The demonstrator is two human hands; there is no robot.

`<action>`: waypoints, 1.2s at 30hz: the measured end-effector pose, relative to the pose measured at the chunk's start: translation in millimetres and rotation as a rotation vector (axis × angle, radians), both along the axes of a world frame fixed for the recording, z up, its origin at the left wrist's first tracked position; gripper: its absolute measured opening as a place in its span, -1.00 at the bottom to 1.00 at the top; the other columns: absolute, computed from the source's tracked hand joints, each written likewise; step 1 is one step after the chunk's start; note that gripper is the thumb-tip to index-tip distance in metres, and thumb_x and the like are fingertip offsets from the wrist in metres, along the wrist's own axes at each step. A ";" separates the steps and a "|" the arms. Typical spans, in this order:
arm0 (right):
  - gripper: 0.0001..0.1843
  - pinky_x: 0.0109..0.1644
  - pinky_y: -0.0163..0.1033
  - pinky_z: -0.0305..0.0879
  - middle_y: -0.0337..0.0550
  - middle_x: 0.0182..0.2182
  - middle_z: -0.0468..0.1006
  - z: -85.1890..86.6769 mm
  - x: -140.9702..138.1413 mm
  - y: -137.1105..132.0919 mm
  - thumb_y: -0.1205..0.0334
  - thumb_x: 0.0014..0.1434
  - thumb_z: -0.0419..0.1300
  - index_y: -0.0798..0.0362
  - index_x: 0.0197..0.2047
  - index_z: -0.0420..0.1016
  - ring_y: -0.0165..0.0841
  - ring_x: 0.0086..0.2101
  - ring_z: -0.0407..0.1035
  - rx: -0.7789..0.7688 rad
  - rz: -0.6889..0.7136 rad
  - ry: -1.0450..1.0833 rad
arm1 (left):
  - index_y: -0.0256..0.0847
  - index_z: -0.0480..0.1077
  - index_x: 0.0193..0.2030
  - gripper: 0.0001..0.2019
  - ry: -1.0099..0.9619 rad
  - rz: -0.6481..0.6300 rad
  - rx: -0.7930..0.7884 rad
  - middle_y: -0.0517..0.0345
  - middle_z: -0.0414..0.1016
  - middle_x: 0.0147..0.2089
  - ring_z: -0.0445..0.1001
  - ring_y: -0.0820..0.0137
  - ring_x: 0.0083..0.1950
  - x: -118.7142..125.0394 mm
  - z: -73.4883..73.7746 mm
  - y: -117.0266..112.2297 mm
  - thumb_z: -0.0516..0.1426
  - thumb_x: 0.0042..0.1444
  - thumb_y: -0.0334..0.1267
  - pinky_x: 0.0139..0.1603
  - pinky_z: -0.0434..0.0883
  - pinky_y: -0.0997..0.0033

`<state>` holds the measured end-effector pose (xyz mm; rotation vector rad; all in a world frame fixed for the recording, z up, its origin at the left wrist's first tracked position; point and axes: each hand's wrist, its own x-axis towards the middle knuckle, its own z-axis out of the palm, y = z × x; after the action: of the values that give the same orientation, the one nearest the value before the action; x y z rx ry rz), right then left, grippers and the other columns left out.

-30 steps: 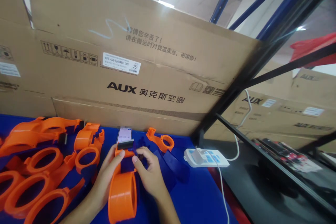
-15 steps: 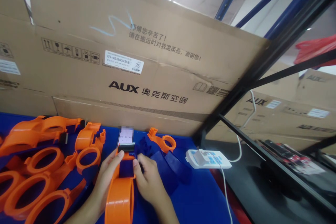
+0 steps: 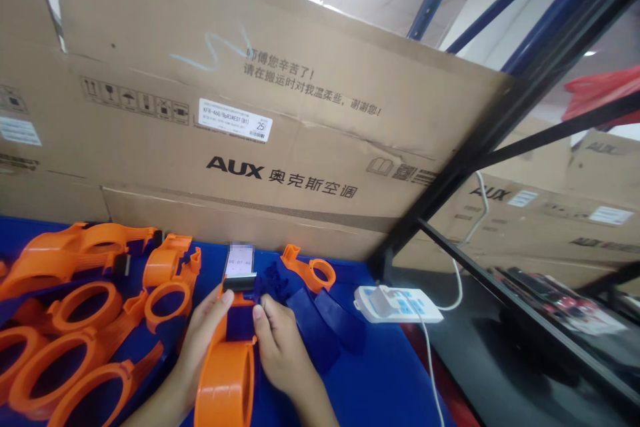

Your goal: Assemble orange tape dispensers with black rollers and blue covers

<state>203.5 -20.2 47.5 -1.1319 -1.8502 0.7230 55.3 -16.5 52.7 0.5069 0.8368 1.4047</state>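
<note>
An orange tape dispenser (image 3: 225,383) with a black-and-silver blade end is held between both hands, its round hub toward me. My left hand (image 3: 200,343) grips its left side, thumb near the blade end. On the right side, my right hand (image 3: 285,347) has its thumb and curled fingers against the frame, by a small dark blue part (image 3: 257,288). What else those fingers may hold is hidden. Just beyond the blade end lies a phone (image 3: 241,260) with a timer on its screen. Small dark blue pieces (image 3: 276,280) lie right of it.
Several orange dispenser bodies (image 3: 90,303) crowd the left of the blue table surface (image 3: 375,373). Another orange dispenser (image 3: 321,273) and flat blue pieces (image 3: 315,327) lie right of my hands. A power strip (image 3: 400,304) sits near the black rack post; a large cardboard box (image 3: 300,147) stands behind.
The tape dispenser's hub end has shifted slightly left and down. Both hands keep nearly the same hold on it.
</note>
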 end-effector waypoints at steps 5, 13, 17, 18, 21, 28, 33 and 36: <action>-0.61 -0.35 -0.26 0.10 -0.29 -0.50 0.38 -1.7 -0.3 0.9 0.08 0.48 -0.02 -0.03 -0.41 0.20 -0.37 -0.47 0.24 0.018 -0.009 0.031 | -0.21 0.65 -0.11 -0.58 -0.004 -0.004 0.010 -0.01 0.74 -0.09 0.61 -0.03 0.13 -1.3 -0.3 -0.1 0.44 -0.07 -0.02 0.17 0.53 0.15; -0.60 -0.36 -0.27 0.05 -0.32 -0.52 0.30 -4.4 -1.6 1.8 0.09 0.48 -0.03 -0.02 -0.43 0.15 -0.40 -0.49 0.19 0.002 -0.019 0.047 | -0.24 0.65 -0.15 -0.55 0.013 -0.006 -0.015 -0.04 0.74 -0.14 0.64 -0.04 0.06 -1.1 3.5 -1.7 0.44 -0.10 0.03 0.09 0.56 0.15; -0.60 -0.36 -0.26 0.03 -0.33 -0.53 0.27 -6.6 -1.4 1.5 0.12 0.48 -0.03 -0.02 -0.44 0.12 -0.40 -0.49 0.16 0.013 -0.040 0.021 | -0.23 0.64 -0.13 -0.56 0.036 0.023 -0.009 -0.04 0.73 -0.09 0.63 -0.02 0.08 -0.9 -1.1 0.3 0.43 -0.07 0.03 0.13 0.54 0.14; -0.59 -0.36 -0.26 0.03 -0.33 -0.53 0.25 -7.2 -1.2 1.6 0.11 0.49 -0.04 -0.02 -0.44 0.10 -0.40 -0.49 0.15 0.009 -0.042 0.016 | -0.22 0.64 -0.11 -0.56 0.044 0.030 -0.004 -0.04 0.73 -0.06 0.62 -0.02 0.11 -1.1 -3.4 1.5 0.42 -0.06 0.03 0.15 0.52 0.15; -0.58 -0.37 -0.26 0.01 -0.34 -0.53 0.21 -8.1 -0.6 2.3 0.10 0.49 -0.05 -0.02 -0.44 0.07 -0.40 -0.50 0.12 0.002 -0.048 0.003 | -0.21 0.63 -0.05 -0.51 0.042 0.016 0.001 -0.05 0.70 0.02 0.57 -0.03 0.18 -2.1 -12.0 6.1 0.43 -0.07 0.03 0.19 0.50 0.15; -0.55 -0.39 -0.28 -0.03 -0.36 -0.55 0.14 -5.3 2.1 4.7 0.09 0.50 -0.05 -0.02 -0.46 0.03 -0.43 -0.51 0.07 0.011 -0.037 -0.009 | -0.14 0.62 -0.01 -0.58 0.010 0.012 0.040 0.06 0.68 0.08 0.52 0.07 0.25 -1.8 -25.7 5.3 0.40 0.03 0.01 0.24 0.47 0.25; -0.56 -0.41 -0.30 -0.03 -0.36 -0.55 0.15 -4.5 3.5 4.0 0.11 0.50 -0.06 -0.02 -0.46 0.05 -0.44 -0.51 0.06 0.016 -0.042 -0.016 | -0.16 0.61 0.03 -0.53 0.047 0.069 0.010 0.03 0.66 0.10 0.53 0.06 0.23 -0.5 -30.3 3.7 0.41 0.01 0.01 0.31 0.41 0.17; -0.56 -0.42 -0.31 -0.03 -0.37 -0.55 0.14 -4.0 4.7 3.3 0.11 0.51 -0.07 -0.02 -0.46 0.07 -0.45 -0.52 0.06 0.005 -0.032 -0.028 | -0.13 0.61 0.01 -0.56 0.028 0.054 -0.016 0.04 0.66 0.12 0.50 0.07 0.27 -0.4 -31.2 3.8 0.40 0.03 0.00 0.32 0.40 0.17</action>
<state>208.2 -16.9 43.5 -1.1714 -1.8518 0.6875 54.9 -12.7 21.4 0.4953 0.8893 1.4425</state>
